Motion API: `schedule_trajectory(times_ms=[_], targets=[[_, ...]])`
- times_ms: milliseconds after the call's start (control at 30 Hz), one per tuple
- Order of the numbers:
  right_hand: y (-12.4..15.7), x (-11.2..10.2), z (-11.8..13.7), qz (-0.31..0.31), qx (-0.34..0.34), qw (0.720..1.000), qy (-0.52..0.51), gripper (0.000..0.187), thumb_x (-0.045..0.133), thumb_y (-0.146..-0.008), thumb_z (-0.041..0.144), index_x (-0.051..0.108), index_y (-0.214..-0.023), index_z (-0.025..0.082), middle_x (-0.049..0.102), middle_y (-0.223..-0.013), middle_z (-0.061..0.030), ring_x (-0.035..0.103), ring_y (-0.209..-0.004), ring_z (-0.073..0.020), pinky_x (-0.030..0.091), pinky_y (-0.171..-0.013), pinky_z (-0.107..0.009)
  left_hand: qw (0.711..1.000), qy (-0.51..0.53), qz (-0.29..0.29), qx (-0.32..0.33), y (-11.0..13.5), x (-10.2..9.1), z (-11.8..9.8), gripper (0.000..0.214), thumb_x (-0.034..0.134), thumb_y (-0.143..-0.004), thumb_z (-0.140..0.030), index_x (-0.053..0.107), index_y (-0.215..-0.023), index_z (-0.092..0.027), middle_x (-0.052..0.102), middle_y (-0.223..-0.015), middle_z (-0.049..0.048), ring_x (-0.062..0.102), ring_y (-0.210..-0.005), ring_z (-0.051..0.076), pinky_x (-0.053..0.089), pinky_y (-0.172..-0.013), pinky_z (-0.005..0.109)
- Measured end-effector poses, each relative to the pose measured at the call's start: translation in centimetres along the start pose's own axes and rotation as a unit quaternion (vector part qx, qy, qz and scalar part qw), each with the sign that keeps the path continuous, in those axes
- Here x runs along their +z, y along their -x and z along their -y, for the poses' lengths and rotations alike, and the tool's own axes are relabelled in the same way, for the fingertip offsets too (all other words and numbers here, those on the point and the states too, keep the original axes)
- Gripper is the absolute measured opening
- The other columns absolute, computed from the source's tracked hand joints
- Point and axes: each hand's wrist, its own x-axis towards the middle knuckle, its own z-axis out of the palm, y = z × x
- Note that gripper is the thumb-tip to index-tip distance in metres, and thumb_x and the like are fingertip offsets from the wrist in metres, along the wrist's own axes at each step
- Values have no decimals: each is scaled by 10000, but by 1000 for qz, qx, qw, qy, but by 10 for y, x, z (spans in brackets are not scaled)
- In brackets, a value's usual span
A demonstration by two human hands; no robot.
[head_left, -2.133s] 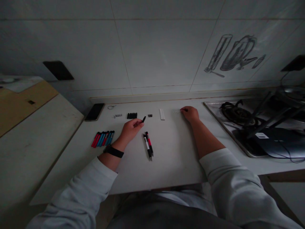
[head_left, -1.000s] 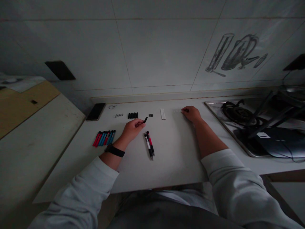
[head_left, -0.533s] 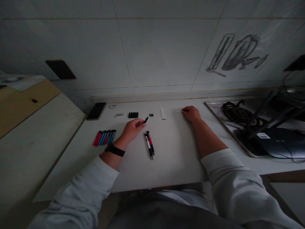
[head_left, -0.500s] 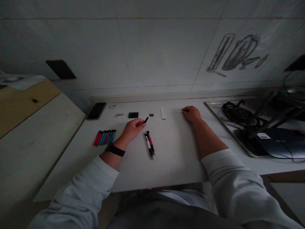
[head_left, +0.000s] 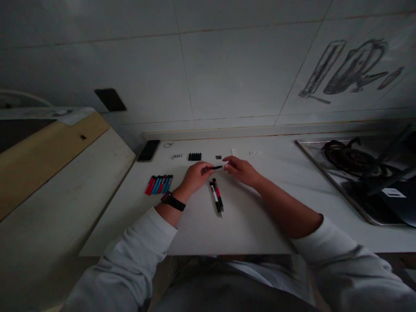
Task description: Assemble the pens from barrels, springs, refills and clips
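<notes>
My left hand [head_left: 195,175] is closed round a small black pen part [head_left: 215,167] that sticks out to the right. My right hand [head_left: 241,169] is pinched on a tiny pale piece at that part's tip, so the two hands meet above the white counter [head_left: 247,216]. Just below them lie two assembled pens [head_left: 217,196], one white-and-black, one red-and-black. Further back are a row of black parts [head_left: 194,156], small springs [head_left: 177,156], a little dark piece [head_left: 218,157], white sticks [head_left: 233,152] and tiny clear bits [head_left: 255,153].
Red and blue pen barrels [head_left: 159,184] lie in a row at the left. A dark phone [head_left: 148,151] rests at the counter's back left corner. A gas hob [head_left: 360,169] with a dark object on it fills the right. A lower wooden surface [head_left: 48,173] adjoins on the left.
My right hand left the clear bits at the back and came left to meet the left hand at the black part's tip. The view shifted so everything sits further right.
</notes>
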Motion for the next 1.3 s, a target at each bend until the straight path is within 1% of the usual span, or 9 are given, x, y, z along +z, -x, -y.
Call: schedule_trajectory(times_ms=[133,367,500,667,900,1000,1133,1233,1300], targets=[[5,23,16,25,-20,998,54,253,555,-968,260,689,-1176,208,732,-874,-34,628,-766,-158,421,-725,-263,1000,-12,11,26,0,-1,-3,112,732,-899,-232,758,-1002,-196,727,-894,35,651,-775,157,535,-747,295],[5,16,15,-1,-5,998,67,185,546,-982,258,717,-1027,203,745,-887,-35,644,-775,-161,412,-732,-258,999,31,13,31,0,3,-3,161,697,-928,-219,756,-1077,-210,760,-1029,54,693,-902,172,548,-840,315],[5,15,12,15,-3,998,69,289,482,-1032,331,690,-883,198,710,-766,-20,626,-714,-152,392,-703,-254,999,29,18,27,1,1,-7,136,644,-964,-266,737,-1041,-203,756,-998,43,684,-902,170,523,-833,301],[5,17,11,22,-7,997,75,404,406,-1064,387,647,-798,202,655,-673,-14,588,-663,-154,381,-699,-267,996,-26,69,47,2,-2,-15,247,514,-1012,-292,651,-834,-191,656,-795,8,585,-762,157,446,-726,282],[7,17,19,-4,-4,998,64,147,565,-968,312,679,-965,220,690,-755,-8,587,-687,-160,386,-686,-267,997,3,76,-5,1,1,-15,332,450,-1013,-365,517,-734,-198,557,-720,-7,513,-720,161,394,-675,276],[7,18,20,-29,22,999,22,199,566,-971,392,658,-1026,225,695,-786,-6,581,-674,-154,397,-674,-263,998,1,67,0,0,2,-15,324,440,-1023,-369,538,-766,-197,574,-743,-6,530,-736,159,398,-694,277],[5,20,14,-6,27,1000,5,283,464,-1010,421,620,-892,216,663,-741,-6,587,-685,-153,413,-700,-274,998,-12,60,11,1,1,-15,308,458,-1022,-360,551,-779,-195,588,-758,-6,539,-743,156,395,-706,280],[4,22,9,-11,41,999,-32,235,576,-943,429,607,-1039,217,676,-802,2,594,-689,-155,428,-682,-272,998,-20,56,10,2,0,-14,317,445,-1027,-362,559,-784,-194,586,-753,-5,535,-739,156,396,-702,278],[3,23,8,8,51,997,-55,249,520,-972,438,608,-1030,212,671,-782,2,592,-671,-154,436,-676,-277,998,-22,55,9,2,0,-14,331,436,-1032,-372,567,-787,-193,591,-753,-3,535,-737,157,401,-698,276]])
